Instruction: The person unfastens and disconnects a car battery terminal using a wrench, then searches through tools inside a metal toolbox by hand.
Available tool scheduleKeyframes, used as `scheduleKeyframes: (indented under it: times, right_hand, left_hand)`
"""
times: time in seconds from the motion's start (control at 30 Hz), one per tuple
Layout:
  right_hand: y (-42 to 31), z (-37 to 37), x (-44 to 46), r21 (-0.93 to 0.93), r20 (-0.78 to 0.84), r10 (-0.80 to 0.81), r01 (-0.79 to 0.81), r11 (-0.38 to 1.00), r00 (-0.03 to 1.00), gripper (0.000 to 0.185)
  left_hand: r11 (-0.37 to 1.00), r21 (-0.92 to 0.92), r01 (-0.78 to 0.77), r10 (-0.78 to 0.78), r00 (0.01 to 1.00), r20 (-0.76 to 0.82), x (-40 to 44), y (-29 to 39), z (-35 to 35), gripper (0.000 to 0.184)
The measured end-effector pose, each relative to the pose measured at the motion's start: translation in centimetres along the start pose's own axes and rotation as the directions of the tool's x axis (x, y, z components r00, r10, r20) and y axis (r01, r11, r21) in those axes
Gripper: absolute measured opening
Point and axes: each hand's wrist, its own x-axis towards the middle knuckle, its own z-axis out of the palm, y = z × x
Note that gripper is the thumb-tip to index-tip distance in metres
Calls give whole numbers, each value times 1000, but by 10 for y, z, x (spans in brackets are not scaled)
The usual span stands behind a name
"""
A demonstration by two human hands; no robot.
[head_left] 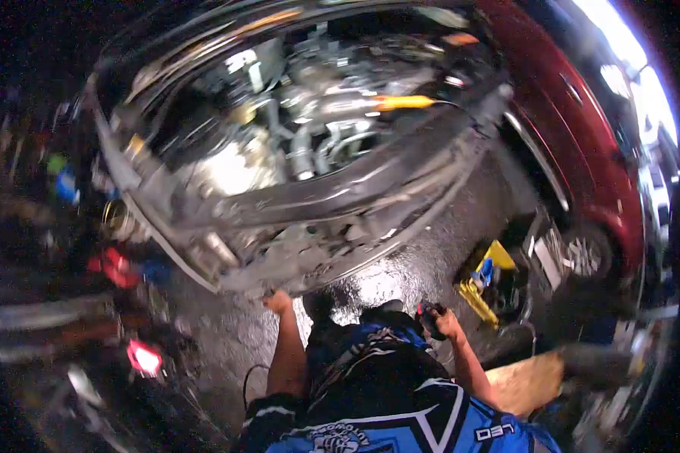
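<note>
My left hand [279, 302] is closed just below the car's front end, its fingertips close together. Whatever it pinches is too small and blurred to make out. Out to the right, my right hand [447, 323] is wrapped round a black handheld tool with red on it [431, 314]; its exact kind does not show. In front of me stands a car front with its bumper off, and a dark crossbeam [302, 198] runs across it. Behind the beam lies the exposed engine bay [325, 98], where an orange-and-silver work light [404, 102] rests across the parts.
A yellow bin [491, 279] with a blue item stands on the wet floor [378, 283] at right. Beyond it are a red car [574, 128] and a wheel [585, 253]. A wooden board [529, 381] lies low right. A lit red lamp [145, 357] glows amid blurred clutter at left.
</note>
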Motion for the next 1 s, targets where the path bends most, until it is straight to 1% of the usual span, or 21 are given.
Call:
scheduleKeyframes:
  times: [0.1, 0.13, 0.17, 0.2, 0.23, 0.27, 0.37, 0.4, 0.43, 0.47, 0.5, 0.53, 0.57, 0.6, 0.63, 0.7, 0.77, 0.8, 0.83, 0.93, 1.0]
  right_hand:
    - [83, 32, -4, -5, -346, 27, -31, 1000, 938, 34]
    - [133, 32, 4, -635, -36, -495, 363, 682, 868, 42]
    - [133, 27, -7, -363, -204, -254, 168, 917, 945, 40]
    - [119, 18, -26, -21, -275, 36, -44, 999, 961, 38]
    - [117, 12, -39, 329, -237, 326, -240, 913, 915, 36]
    - [262, 77, -7, 240, -465, -58, 189, 952, 884, 30]
    - [314, 61, -52, -354, -365, -312, 179, 918, 877, 23]
    - [374, 67, -58, -483, -149, -269, 167, 859, 951, 25]
    - [382, 67, -75, -80, -336, -61, 36, 996, 940, 25]
    - [374, 55, -85, 345, -406, 184, -37, 938, 895, 26]
    - [360, 37, -86, 709, -352, 423, -57, 703, 835, 29]
    - [340, 18, -88, 823, -292, 438, -10, 568, 850, 32]
    - [326, 2, -98, 911, -223, 450, 21, 411, 865, 35]
    - [321, -14, -110, 969, -152, 457, 42, 242, 876, 38]
    - [317, -33, -120, 996, -81, 460, 58, 64, 884, 42]
    - [324, -57, -121, 966, -108, 477, -22, 259, 872, 40]
    - [330, -67, -125, 927, -190, 489, -9, 376, 851, 35]
    - [330, -71, -128, 933, -180, 527, -27, 360, 830, 31]
    - [323, -79, -122, 978, -62, 614, -75, 194, 787, 28]
    - [355, -64, -102, 990, 17, 689, -110, 91, 724, 28]
    - [396, -36, -76, 975, 0, 711, -158, 157, 703, 27]
  left_hand:
    - [983, 161, -90, -5, 858, 513, -41, 15, -28, 48]
    - [959, 209, -192, 16, 771, 636, -57, 20, -34, 49]
    - [921, 243, -305, 24, 666, 746, -82, 32, -48, 50]
    - [878, 250, -409, 34, 574, 818, -104, 40, -54, 52]
    - [828, 243, -505, 35, 479, 877, -132, 53, -63, 54]
    - [777, 223, -589, 30, 389, 921, -163, 68, -70, 56]
    - [629, 132, -766, -55, 126, 991, -249, 100, -62, 63]
    - [606, 82, -791, -110, 18, 994, -276, 114, -49, 63]
    - [591, 25, -806, -164, -90, 982, -302, 127, -36, 64]
    - [661, -65, -748, -183, -245, 952, -323, 139, -20, 63]
    - [510, -204, -836, -1, -238, 971, -369, 168, -32, 64]
    - [316, -290, -903, 171, -246, 954, -419, 203, -54, 65]
    - [639, -310, -704, 83, -338, 937, -443, 230, -54, 62]
    - [552, -481, -681, 326, -354, 876, -476, 264, -70, 56]
    - [395, -520, -757, 542, -265, 797, -508, 299, -97, 53]
    - [291, -593, -751, 795, -155, 587, -516, 365, -94, 55]
    - [31, -415, -909, 999, 42, -18, -513, 427, -77, 63]
    - [266, -220, -938, 958, 233, 167, -527, 453, -98, 69]
    - [133, -95, -987, 989, 139, -54, -501, 475, -70, 71]
    - [328, 232, -916, 860, 391, 329, -447, 538, -33, 95]
    - [396, 225, -890, 826, 452, 337, -410, 565, 4, 107]
